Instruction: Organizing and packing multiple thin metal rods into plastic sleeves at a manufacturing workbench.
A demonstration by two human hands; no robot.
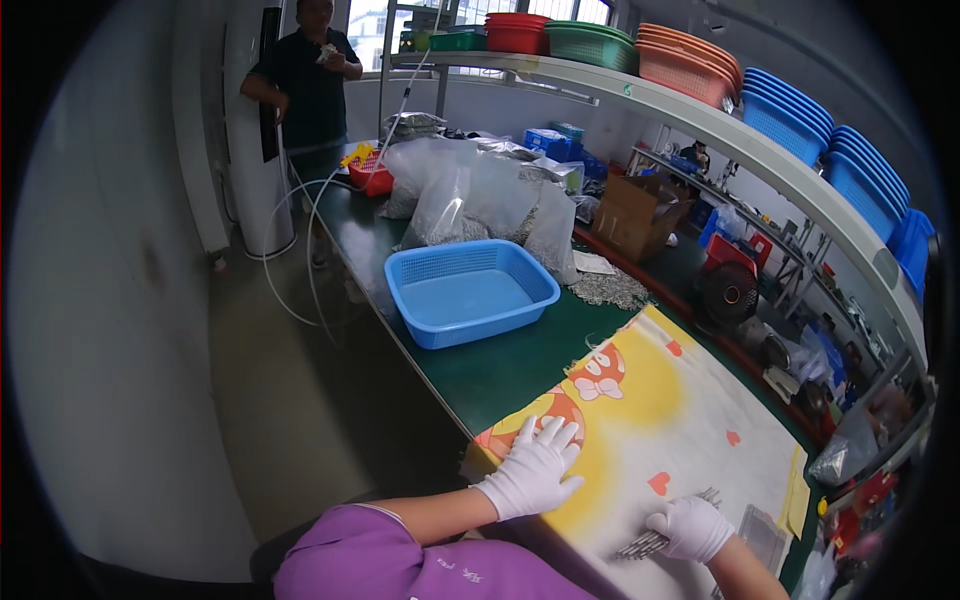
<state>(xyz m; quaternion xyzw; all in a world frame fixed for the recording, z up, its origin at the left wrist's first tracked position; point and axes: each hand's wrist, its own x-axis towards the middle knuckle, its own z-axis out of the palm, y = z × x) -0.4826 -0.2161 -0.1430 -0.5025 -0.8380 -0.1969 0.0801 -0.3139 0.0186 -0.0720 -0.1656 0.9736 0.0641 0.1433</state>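
Gripping a bundle of thin metal rods (650,541) near the desk's near edge, the right hand (692,528) curls shut around them; they look stiff, slippery, best held mid-length. The left hand (532,470) lies flat, fingers spread, on the patterned cloth (690,410).

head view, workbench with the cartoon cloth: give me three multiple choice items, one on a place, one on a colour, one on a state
1. Where does the empty rectangular plastic basket stand?
A. on the green table top beyond the printed cloth
B. on the upper shelf
C. on the floor

2. What colour are the gloves on both hands?
A. blue
B. white
C. black

3. What is the right hand doing?
A. lying flat and empty
B. gripping a bundle of thin metal rods
C. lifting the basket

Answers:
1 A, it sits on the green table past the yellow cartoon-print cloth.
2 B, both gloves are white, as the left hand shows.
3 B, its fingers close round the thin metal rods; the left hand lies flat on the cloth.
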